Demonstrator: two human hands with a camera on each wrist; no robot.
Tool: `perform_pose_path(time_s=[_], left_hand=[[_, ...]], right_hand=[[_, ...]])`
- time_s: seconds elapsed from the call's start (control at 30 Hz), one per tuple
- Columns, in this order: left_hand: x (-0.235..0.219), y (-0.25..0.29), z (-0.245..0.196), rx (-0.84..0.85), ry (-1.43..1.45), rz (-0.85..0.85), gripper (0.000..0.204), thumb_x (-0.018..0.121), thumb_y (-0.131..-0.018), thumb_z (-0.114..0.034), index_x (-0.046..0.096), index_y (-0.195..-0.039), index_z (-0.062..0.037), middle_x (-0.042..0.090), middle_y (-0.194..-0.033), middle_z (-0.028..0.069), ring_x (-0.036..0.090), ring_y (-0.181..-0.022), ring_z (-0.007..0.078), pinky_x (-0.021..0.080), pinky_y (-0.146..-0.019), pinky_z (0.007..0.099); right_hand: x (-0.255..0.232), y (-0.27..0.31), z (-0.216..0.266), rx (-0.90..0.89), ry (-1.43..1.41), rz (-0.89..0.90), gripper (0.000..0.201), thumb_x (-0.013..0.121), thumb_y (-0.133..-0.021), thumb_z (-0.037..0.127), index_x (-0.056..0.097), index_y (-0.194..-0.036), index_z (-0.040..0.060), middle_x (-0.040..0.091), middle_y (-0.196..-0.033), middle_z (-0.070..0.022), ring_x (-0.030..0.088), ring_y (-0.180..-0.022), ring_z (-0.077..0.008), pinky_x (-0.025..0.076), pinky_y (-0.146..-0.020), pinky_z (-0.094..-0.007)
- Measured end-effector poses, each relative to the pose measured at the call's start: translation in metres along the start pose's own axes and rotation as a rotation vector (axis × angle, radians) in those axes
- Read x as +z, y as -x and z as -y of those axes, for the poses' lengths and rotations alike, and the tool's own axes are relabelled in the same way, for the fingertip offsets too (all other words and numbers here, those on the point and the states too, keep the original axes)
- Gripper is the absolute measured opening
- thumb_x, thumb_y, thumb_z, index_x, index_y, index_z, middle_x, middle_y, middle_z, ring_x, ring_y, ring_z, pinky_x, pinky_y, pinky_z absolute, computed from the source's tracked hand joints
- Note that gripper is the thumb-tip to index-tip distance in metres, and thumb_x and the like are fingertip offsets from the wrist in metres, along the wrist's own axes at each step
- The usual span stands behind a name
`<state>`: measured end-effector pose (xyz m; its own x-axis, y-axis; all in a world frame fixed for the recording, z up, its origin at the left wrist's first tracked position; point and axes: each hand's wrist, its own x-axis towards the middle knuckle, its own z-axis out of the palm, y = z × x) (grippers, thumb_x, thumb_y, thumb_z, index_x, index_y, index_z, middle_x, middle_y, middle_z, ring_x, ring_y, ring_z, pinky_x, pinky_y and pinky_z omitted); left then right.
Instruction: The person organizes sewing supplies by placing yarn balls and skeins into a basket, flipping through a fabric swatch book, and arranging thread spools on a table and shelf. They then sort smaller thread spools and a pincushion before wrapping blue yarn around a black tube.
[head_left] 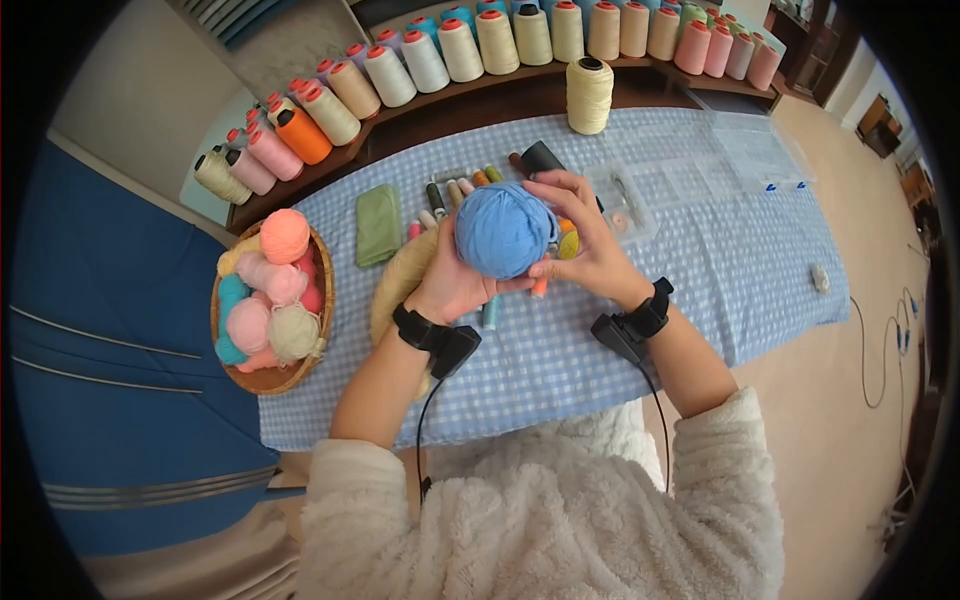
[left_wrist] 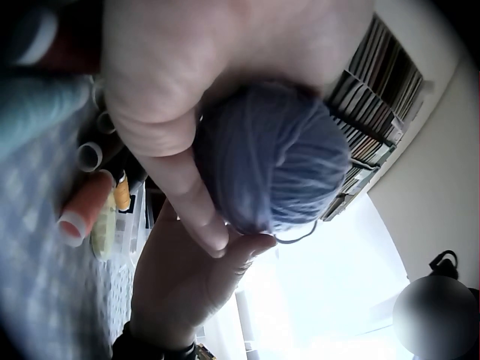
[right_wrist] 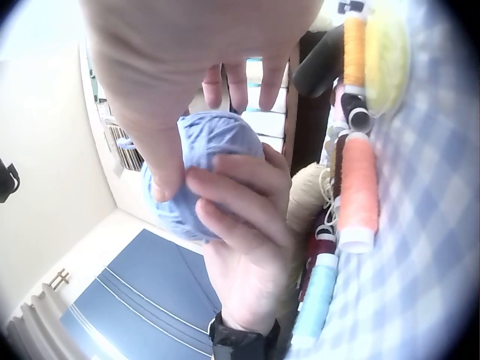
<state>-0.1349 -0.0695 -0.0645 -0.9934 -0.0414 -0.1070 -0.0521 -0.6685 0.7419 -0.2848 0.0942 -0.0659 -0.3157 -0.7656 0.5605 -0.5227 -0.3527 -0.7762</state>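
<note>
Together, both hands, left (head_left: 445, 285) and right (head_left: 590, 245), cup a round, soft blue yarn ball (head_left: 503, 230), fingers curled.

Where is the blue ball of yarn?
In the head view, the blue yarn ball sits mid-table, held between the left hand and right hand, above small thread spools.

Round basket (head_left: 318, 300) full of soft yarn balls at the left. Big thread cones (head_left: 520, 38) lined up on a shelf. Green cloth (head_left: 379, 224) lying on the checked tablecloth (head_left: 740, 260).
</note>
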Motion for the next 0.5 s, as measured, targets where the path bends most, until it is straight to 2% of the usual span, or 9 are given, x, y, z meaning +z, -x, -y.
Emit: perform_pose_path(time_s=[0.03, 0.1, 0.13, 0.2, 0.3, 0.4, 0.5], left_hand=[[-0.007, -0.002, 0.001, -0.049, -0.018, 0.048, 0.086, 0.031, -0.094, -0.078, 0.031, -0.155, -0.0164, 0.046, -0.149, 0.0160, 0.062, -0.122, 0.0346, 0.062, -0.086, 0.0464], [-0.016, -0.006, 0.002, -0.145, -0.055, 0.142, 0.084, 0.028, -0.095, -0.077, 0.034, -0.154, -0.0176, 0.047, -0.150, 0.0129, 0.064, -0.119, 0.0330, 0.063, -0.080, 0.0456], [-0.014, -0.005, 0.003, -0.130, -0.099, 0.079, 0.079, 0.027, -0.098, -0.073, 0.037, -0.152, -0.0159, 0.050, -0.147, 0.0115, 0.064, -0.119, 0.0308, 0.062, -0.083, 0.0457], [-0.002, -0.003, 0.003, -0.100, -0.188, -0.045, 0.070, 0.025, -0.104, -0.064, 0.043, -0.148, -0.0124, 0.056, -0.141, 0.0088, 0.063, -0.120, 0.0262, 0.060, -0.089, 0.0459], [0.003, -0.005, 0.008, 0.014, -0.214, -0.171, 0.063, 0.027, -0.107, -0.057, 0.043, -0.148, -0.0128, 0.053, -0.145, 0.0060, 0.057, -0.128, 0.0199, 0.055, -0.099, 0.0430], [0.003, -0.005, 0.010, 0.029, -0.153, -0.204, 0.061, 0.031, -0.107, -0.053, 0.040, -0.150, -0.0096, 0.047, -0.151, 0.0059, 0.047, -0.138, 0.0192, 0.041, -0.113, 0.0375], [-0.007, -0.009, 0.011, 0.117, -0.072, -0.181, 0.056, 0.036, -0.108, -0.046, 0.042, -0.147, -0.0074, 0.048, -0.148, 0.0070, 0.046, -0.136, 0.0184, 0.039, -0.113, 0.0376]], right_hand=[[0.002, -0.001, 0.000, -0.058, 0.027, -0.015, 0.091, 0.092, -0.070, 0.031, 0.048, -0.147, 0.0116, 0.046, -0.144, -0.0101, 0.045, -0.134, -0.0298, 0.038, -0.113, -0.0431], [0.005, 0.001, -0.002, 0.017, -0.134, 0.046, 0.094, 0.092, -0.068, 0.032, 0.046, -0.148, 0.0105, 0.044, -0.148, -0.0118, 0.043, -0.137, -0.0305, 0.035, -0.115, -0.0435], [0.006, 0.002, -0.003, 0.055, -0.215, 0.075, 0.096, 0.093, -0.067, 0.032, 0.045, -0.148, 0.0100, 0.044, -0.149, -0.0126, 0.042, -0.139, -0.0308, 0.034, -0.117, -0.0437], [0.004, 0.003, -0.004, 0.060, -0.140, 0.104, 0.098, 0.093, -0.066, 0.033, 0.044, -0.148, 0.0092, 0.043, -0.151, -0.0139, 0.043, -0.138, -0.0303, 0.033, -0.117, -0.0429], [0.002, 0.003, -0.005, 0.036, -0.025, 0.109, 0.100, 0.093, -0.064, 0.035, 0.045, -0.148, 0.0089, 0.046, -0.147, -0.0147, 0.045, -0.136, -0.0306, 0.033, -0.117, -0.0420], [0.002, 0.001, -0.001, 0.018, 0.010, 0.094, 0.099, 0.093, -0.063, 0.035, 0.046, -0.146, 0.0088, 0.049, -0.139, -0.0145, 0.047, -0.132, -0.0313, 0.034, -0.116, -0.0419], [0.001, 0.000, 0.004, -0.006, 0.049, 0.061, 0.097, 0.092, -0.062, 0.031, 0.047, -0.145, 0.0090, 0.049, -0.134, -0.0144, 0.048, -0.129, -0.0323, 0.036, -0.114, -0.0427]])
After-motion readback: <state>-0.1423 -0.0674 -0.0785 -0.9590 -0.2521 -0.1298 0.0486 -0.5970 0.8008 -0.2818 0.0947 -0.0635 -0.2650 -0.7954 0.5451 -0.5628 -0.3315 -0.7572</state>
